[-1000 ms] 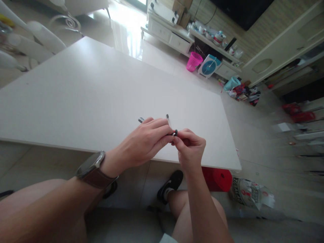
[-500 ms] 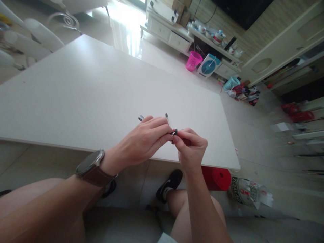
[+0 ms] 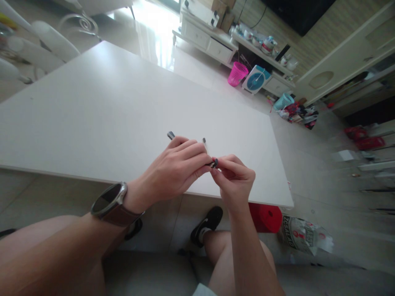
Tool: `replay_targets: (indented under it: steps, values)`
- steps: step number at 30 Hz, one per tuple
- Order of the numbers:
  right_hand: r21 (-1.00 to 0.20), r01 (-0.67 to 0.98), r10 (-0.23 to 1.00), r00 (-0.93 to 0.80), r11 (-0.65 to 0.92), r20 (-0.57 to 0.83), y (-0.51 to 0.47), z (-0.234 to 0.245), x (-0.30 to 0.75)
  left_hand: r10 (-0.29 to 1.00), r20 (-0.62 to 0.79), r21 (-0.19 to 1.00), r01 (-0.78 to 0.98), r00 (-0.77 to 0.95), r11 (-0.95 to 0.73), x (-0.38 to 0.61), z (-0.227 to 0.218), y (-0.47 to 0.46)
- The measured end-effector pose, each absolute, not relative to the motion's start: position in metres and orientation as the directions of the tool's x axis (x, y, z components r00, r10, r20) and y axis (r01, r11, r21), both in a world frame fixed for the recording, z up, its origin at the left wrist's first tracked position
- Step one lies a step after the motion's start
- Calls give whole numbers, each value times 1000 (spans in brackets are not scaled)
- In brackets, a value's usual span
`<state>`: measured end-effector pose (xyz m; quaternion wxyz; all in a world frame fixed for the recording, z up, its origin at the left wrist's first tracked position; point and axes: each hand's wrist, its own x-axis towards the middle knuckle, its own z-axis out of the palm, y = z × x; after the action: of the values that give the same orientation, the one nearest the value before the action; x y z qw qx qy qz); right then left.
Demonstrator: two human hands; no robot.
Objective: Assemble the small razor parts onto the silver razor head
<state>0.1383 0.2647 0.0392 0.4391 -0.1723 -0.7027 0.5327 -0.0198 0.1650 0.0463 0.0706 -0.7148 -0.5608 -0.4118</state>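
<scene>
My left hand (image 3: 177,166) is closed over a slim dark object (image 3: 170,135), whose grey rounded end sticks out behind the knuckles. Most of its length is hidden by the fingers, so its kind does not show. At the fingertips, my right hand (image 3: 236,179) pinches a small dark piece (image 3: 213,163) with light spots. Both hands meet at this piece, just above the front edge of the white table (image 3: 92,107). Beyond the fingers, a thin light item with a dark tip (image 3: 204,140) lies on the tabletop, partly hidden by the left hand.
Below the table's right corner are a red roll-shaped object (image 3: 268,218) and a printed plastic bag (image 3: 304,234). A pink basket (image 3: 237,74) and a blue-and-white fan (image 3: 256,79) stand by the far cabinet. White chairs (image 3: 55,41) are at the left.
The grey end of the slim object has risen and tilted slightly. The dark piece between the fingertips has turned a little, and my right hand has shifted slightly right.
</scene>
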Motion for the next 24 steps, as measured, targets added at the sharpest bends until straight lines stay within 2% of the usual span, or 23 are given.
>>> replay_targets:
  steps: [18, 24]
  values:
    - [-886, -237, 702, -543, 398, 460, 261, 44, 139, 766, 642, 463, 792, 10, -398, -15, 48, 167]
    - [-914, -304, 734, -549, 270, 400, 261, 39, 138, 762, 647, 493, 765, -5, -414, -11, 48, 166]
